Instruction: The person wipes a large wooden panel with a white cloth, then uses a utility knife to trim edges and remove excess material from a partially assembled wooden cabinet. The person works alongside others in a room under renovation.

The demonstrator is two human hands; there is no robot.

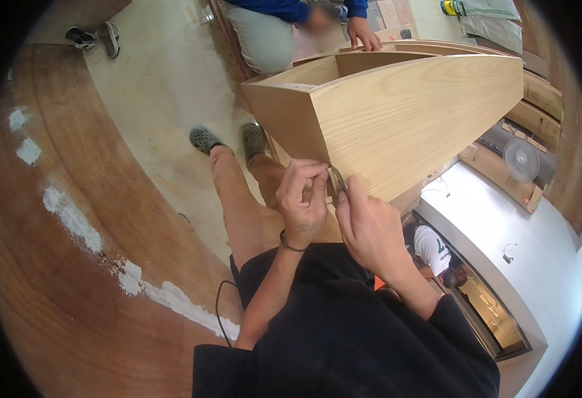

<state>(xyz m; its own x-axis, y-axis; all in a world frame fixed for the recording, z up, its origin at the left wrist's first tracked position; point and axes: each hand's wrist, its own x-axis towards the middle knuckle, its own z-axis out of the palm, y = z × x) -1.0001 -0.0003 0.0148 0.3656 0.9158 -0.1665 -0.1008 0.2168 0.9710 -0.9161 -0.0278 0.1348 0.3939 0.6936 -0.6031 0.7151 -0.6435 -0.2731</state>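
Observation:
A pale wood-grain cabinet piece (410, 106), tapered and open-topped with inner dividers, stands in front of me. At its near lower corner my left hand (304, 202) is closed in a pinch, thumb against forefinger, by the panel edge. What lies between those fingertips, if anything, is too small to make out. Close beside it, my right hand (370, 222) is closed round a slim metal tool (338, 179). The tool's tip points at the same edge, and most of it is hidden in my grip, so its kind does not show.
Across the cabinet piece, a kneeling co-worker's hand (364, 33) rests on its far rim. A curved brown wood surface (105, 219) with white filler patches (72, 215) fills the left. Cardboard boxes (496, 176) and a clear round disc (522, 159) lie at right. Another person (430, 249) is lower right.

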